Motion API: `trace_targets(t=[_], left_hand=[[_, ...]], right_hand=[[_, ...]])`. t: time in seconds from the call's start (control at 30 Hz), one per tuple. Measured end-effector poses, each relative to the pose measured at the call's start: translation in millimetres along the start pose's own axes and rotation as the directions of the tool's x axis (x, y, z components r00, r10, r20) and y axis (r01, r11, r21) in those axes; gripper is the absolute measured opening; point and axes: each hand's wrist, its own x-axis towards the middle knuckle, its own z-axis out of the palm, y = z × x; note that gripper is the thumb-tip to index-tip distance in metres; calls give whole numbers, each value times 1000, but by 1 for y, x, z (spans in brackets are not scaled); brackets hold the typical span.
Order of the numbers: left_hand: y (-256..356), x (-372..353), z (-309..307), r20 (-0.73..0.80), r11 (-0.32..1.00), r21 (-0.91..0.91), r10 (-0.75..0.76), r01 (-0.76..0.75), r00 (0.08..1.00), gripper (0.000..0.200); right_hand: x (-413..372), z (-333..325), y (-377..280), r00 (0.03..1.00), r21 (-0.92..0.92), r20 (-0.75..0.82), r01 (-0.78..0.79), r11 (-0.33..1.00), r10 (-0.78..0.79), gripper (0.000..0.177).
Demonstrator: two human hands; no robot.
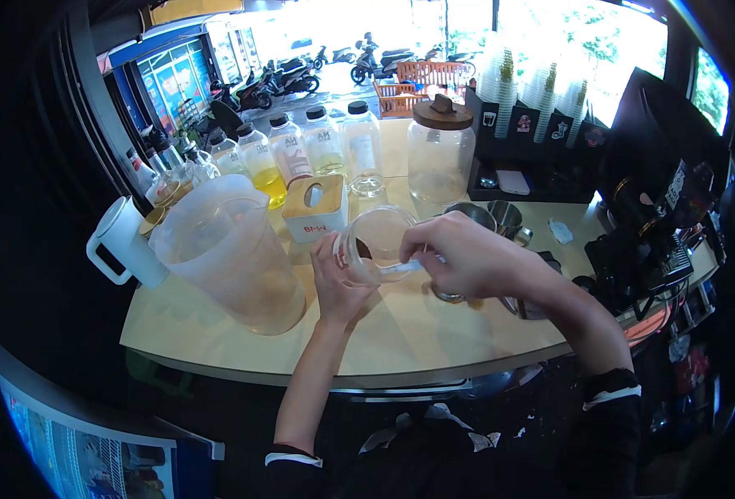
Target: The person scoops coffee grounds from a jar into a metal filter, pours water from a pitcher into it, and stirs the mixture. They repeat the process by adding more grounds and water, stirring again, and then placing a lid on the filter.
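My left hand is wrapped round a clear jar from its left side, tilting it with the mouth toward my right hand. A dark brown content shows inside the jar, near its base. Fingers of my right hand are pinched on a white spoon-like utensil that reaches into the jar's mouth; its far end is hard to make out. A white tissue box with a wooden lid stands just behind my left hand. Left of it is a large cloudy plastic pitcher.
Bottles line the back of the counter, beside a glass canister with a wooden lid. Metal cups stand behind my right hand. A black cup holder and a black machine occupy the right; a white jug the left.
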Motion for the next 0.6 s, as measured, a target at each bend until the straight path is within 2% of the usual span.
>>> trace_targets(t=[0.17, 0.23, 0.47, 0.53, 0.57, 0.6], left_hand=[[-1, -2, 0, 65, 996, 11, -85, 85, 994, 105], [-4, -3, 1, 63, 996, -11, -87, 88, 994, 105], [2, -3, 0, 66, 996, 9, -91, 91, 994, 104], [2, -3, 0, 65, 996, 5, -92, 92, 994, 105], [2, -3, 0, 63, 996, 2, -94, 94, 994, 105], [1, -3, 0, 63, 996, 2, -93, 93, 994, 105]], right_hand=[[-2, -9, 14, 997, 92, -29, -63, 994, 66, 19], [-2, -12, 13, 987, 112, -8, -157, 981, 159, 22], [-7, -8, 18, 987, 150, 6, -159, 976, 160, 20], [-5, -3, 29, 997, 172, -50, -49, 984, 59, 21], [-6, -4, 31, 997, 172, -51, -49, 984, 59, 21], [-6, -8, 28, 993, 232, 4, -113, 966, 115, 20]])
